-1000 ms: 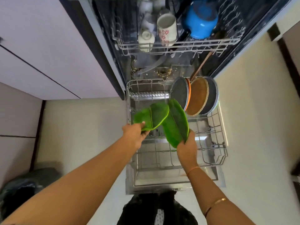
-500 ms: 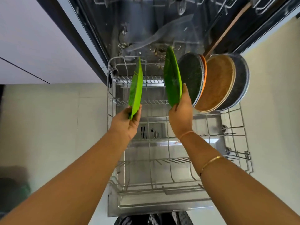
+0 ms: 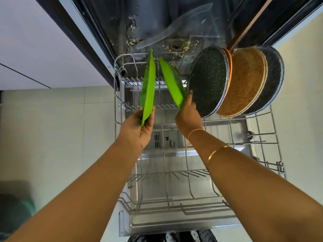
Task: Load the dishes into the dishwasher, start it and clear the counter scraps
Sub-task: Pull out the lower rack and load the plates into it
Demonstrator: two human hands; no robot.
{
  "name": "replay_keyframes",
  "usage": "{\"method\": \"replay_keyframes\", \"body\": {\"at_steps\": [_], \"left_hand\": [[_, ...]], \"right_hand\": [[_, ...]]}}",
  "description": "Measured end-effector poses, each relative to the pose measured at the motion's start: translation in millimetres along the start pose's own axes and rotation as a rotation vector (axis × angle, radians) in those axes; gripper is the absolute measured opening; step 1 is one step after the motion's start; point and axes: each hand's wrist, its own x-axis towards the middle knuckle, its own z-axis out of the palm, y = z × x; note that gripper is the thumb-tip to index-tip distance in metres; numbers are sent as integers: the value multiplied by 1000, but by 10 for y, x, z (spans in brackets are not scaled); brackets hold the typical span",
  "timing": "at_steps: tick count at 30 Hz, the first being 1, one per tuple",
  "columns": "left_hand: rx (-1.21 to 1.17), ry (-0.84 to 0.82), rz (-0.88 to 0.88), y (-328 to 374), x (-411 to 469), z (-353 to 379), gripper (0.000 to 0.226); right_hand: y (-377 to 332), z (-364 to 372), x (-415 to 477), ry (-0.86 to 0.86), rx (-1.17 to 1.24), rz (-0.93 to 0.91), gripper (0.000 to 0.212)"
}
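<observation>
Two green plates stand on edge over the far end of the pulled-out lower rack (image 3: pixel 272 137). My left hand (image 3: pixel 138 130) grips the left green plate (image 3: pixel 148 88) by its near rim, nearly upright. My right hand (image 3: pixel 188 116) holds the right green plate (image 3: pixel 172 82), which tilts leftward at the top, just left of the pans. A black speckled pan (image 3: pixel 208 81), a brown pan (image 3: pixel 244 81) and a dark pan (image 3: pixel 272 81) stand on edge at the rack's far right.
The open dishwasher tub (image 3: pixel 157 23) shows a spray arm and food bits around the drain (image 3: pixel 176 46). White cabinet fronts (image 3: pixel 35 49) lie at left, pale floor tiles (image 3: pixel 61 128) on both sides. A dark object (image 3: pixel 12 212) sits at bottom left.
The view has dropped closer to the lower rack. Both plates, overlapping a second ago, are apart and on edge, carried deeper toward the rack's far end; the right plate now tilts left.
</observation>
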Motion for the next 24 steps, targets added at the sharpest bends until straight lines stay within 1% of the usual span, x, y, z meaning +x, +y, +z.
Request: {"method": "replay_keyframes", "body": {"at_steps": [2, 6, 8, 10, 12, 16, 20, 22, 24], "left_hand": [[5, -3, 0, 14, 28, -25, 18], [-5, 11, 8, 3, 49, -78, 16], [7, 19, 7, -12, 52, -112, 15], [36, 18, 2, -23, 65, -140, 14], [55, 16, -7, -33, 98, -164, 15], [84, 12, -21, -77, 159, -185, 18], [97, 23, -18, -137, 183, -197, 18], [96, 33, -7, -162, 190, -209, 16], [97, 41, -2, -172, 191, -223, 15]], "right_hand": [[-25, 53, -4, -91, -52, 22, 73], [25, 117, 40, -148, -48, 82, 65], [195, 172, 76, -242, 15, 188, 55], [404, 214, 73, -334, 14, 302, 48], [556, 237, 46, -330, -9, 345, 43], [634, 275, 47, -309, -45, 331, 49], [498, 229, 193, -316, -8, 245, 45], [430, 186, 245, -328, -36, 214, 40], [401, 163, 265, -335, -87, 191, 40]]}}
